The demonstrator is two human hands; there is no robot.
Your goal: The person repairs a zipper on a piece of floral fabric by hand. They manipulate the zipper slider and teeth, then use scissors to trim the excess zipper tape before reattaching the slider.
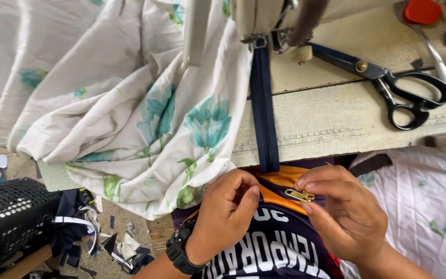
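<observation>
Both hands pinch a navy zipper tape at the near edge of the sewing table.

The right hand (349,217) has thumb and forefinger closed on the small brass zipper slider (300,195), which sits at its fingertips, just left of the palm. The left hand (228,209), wearing a black wristwatch (181,251), is curled tight on the tape's near end, just left of the slider. The zipper tape (263,113) runs far, up to the sewing machine (264,18). Floral fabric (130,103) lies left; black scissors (398,88) far right.
</observation>
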